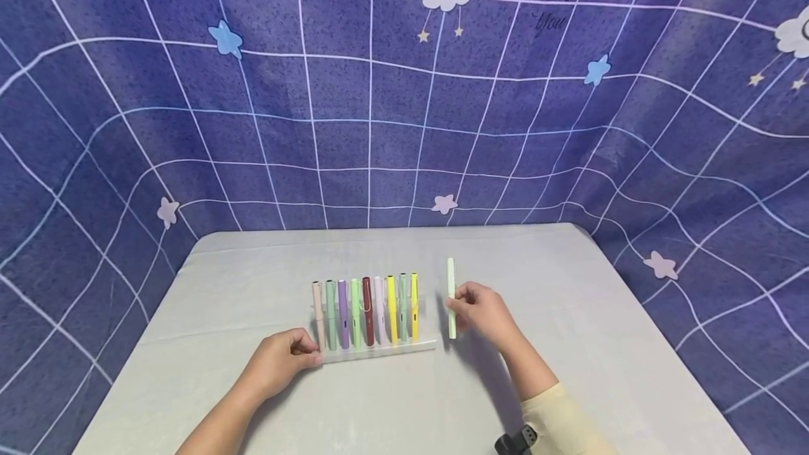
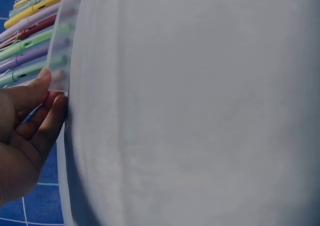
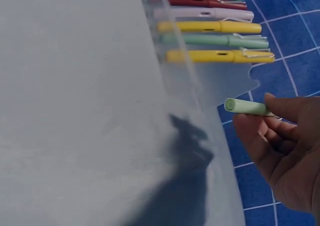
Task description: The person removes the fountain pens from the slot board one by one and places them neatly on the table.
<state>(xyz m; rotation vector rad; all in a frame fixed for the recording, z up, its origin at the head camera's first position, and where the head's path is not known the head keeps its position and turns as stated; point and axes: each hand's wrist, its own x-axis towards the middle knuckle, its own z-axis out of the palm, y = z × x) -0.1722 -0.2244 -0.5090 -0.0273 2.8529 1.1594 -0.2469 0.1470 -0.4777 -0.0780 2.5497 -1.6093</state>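
Note:
A see-through pen stand (image 1: 404,350) holds a row of several capped pens, side by side and leaning back. My left hand (image 1: 281,364) pinches the stand's front left corner; in the left wrist view the thumb lies over the edge of the stand (image 2: 56,31) with fingers below. To the right of the stand, my right hand (image 1: 488,313) grips a pale green pen (image 1: 451,279) between thumb and fingers. That pen is held upright, apart from the stand. In the right wrist view, one end of the pale green pen (image 3: 242,106) points out past the fingertips.
Among the racked pens are a dark red pen (image 1: 367,307), a purple pen (image 1: 343,311) and a yellow pen (image 1: 414,304) at the right end. A pale cloth covers the table (image 1: 354,413). Behind stands a blue-purple curtain (image 1: 341,146) with a grid pattern.

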